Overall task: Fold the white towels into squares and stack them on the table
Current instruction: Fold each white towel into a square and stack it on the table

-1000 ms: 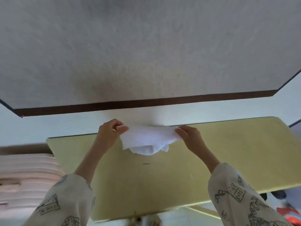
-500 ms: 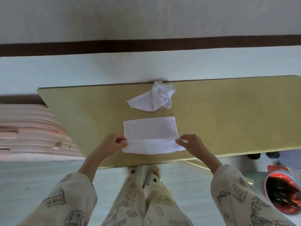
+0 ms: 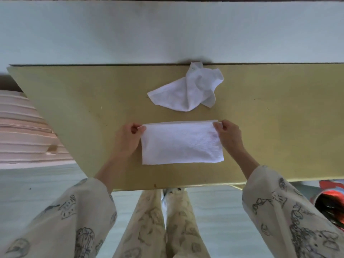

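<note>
A pale wall [image 3: 167, 30] fills the top of the view, from about 10 o'clock round to 2 o'clock, and a light floor [image 3: 37, 183] shows below at 7 o'clock and between the person's patterned trouser legs [image 3: 163, 220] at 6 o'clock. Against the wall stands a yellow-green table [image 3: 74, 94], its long axis running from 9 o'clock to 3 o'clock, its far edge touching the wall. At 9 o'clock, beside the table's left end, lies a stack of pale pink slabs [image 3: 24, 131]. At 4 o'clock a red and black object [image 3: 329, 203] sits on the floor; what it is cannot be told.

Near the middle of the table lies the folded towel [image 3: 181, 144], a flat white rectangle with its long axis from 9 o'clock to 3 o'clock and its layered edges pointing toward 12 o'clock, at the wall. Beyond it at 12 o'clock, near the table's far edge and apart from it, sits a crumpled towel [image 3: 188, 90], bunched high on its right and tapering to a point toward 8 o'clock.

The left hand [image 3: 128, 140] pinches the folded towel's far left corner between thumb and curled fingers. The right hand [image 3: 228, 135] pinches the far right corner the same way. The hands sit at opposite ends of the towel, both in patterned sleeves [image 3: 290, 211].
</note>
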